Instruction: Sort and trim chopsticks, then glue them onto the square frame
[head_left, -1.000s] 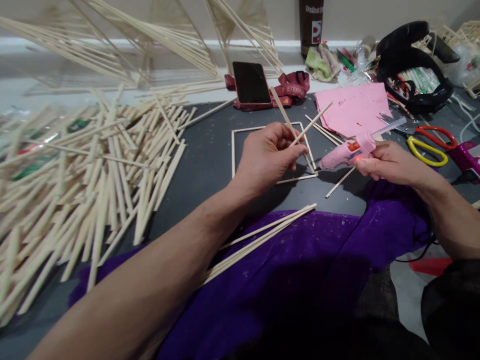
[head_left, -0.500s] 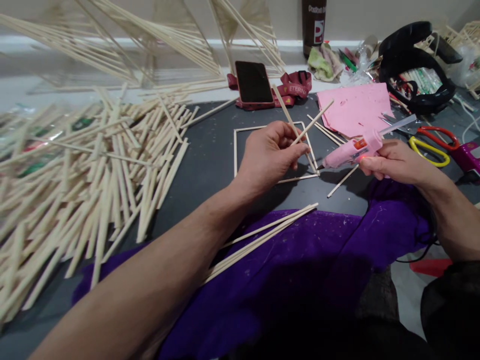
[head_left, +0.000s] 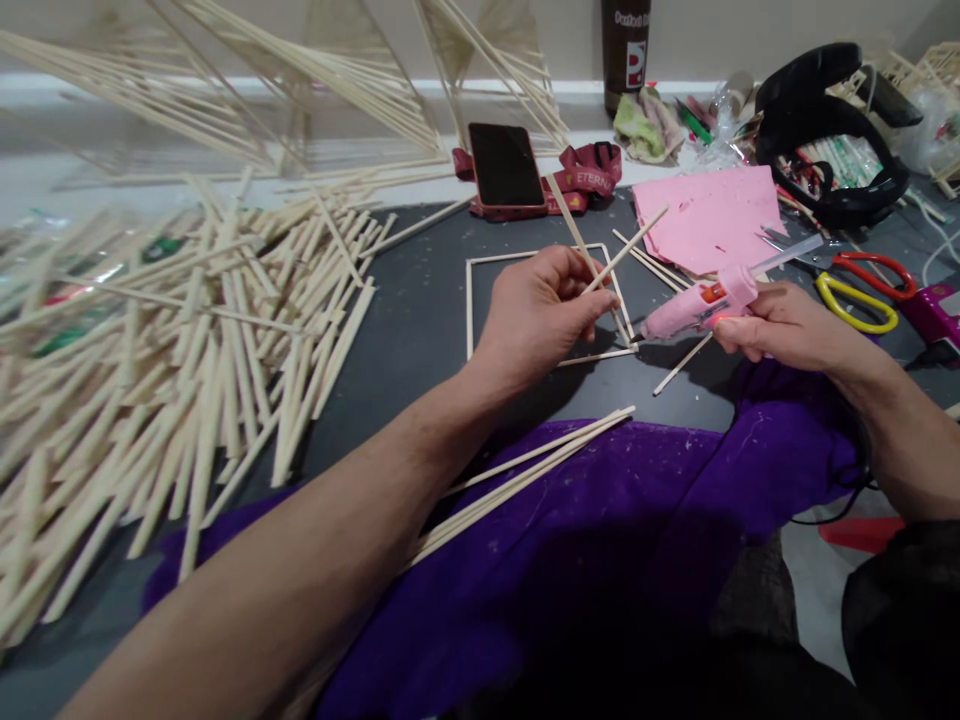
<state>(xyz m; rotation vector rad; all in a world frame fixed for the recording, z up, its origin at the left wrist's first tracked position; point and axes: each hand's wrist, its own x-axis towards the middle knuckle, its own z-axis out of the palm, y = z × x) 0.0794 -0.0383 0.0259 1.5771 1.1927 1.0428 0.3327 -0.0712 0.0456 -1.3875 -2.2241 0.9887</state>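
Observation:
Between the thumb and fingers of my left hand (head_left: 540, 310), closed, are two crossed wooden sticks (head_left: 637, 240). The lower end of one slants down to the near right corner of a square stick frame (head_left: 469, 310) lying on the table. My right hand (head_left: 772, 325) is wrapped round a pink hot glue gun (head_left: 697, 303), its orange part and a red light showing. A glue stick (head_left: 791, 255) pokes from the gun's back. The nozzle points left, close to that same frame corner; whether it touches cannot be made out. My left hand covers part of the frame.
A large heap of wooden sticks (head_left: 225, 350) fills the left side. Several sticks (head_left: 525, 480) rest on purple cloth (head_left: 600, 520) in front. Behind are a phone (head_left: 508, 168), pink sheet (head_left: 712, 215) and black headset (head_left: 832, 150). Scissors (head_left: 859, 310) lie right. Stick structures (head_left: 360, 90) stand behind.
The glue gun has tilted slightly and its rear has shifted a little left with my right hand. My left hand and its sticks stay nearly in place.

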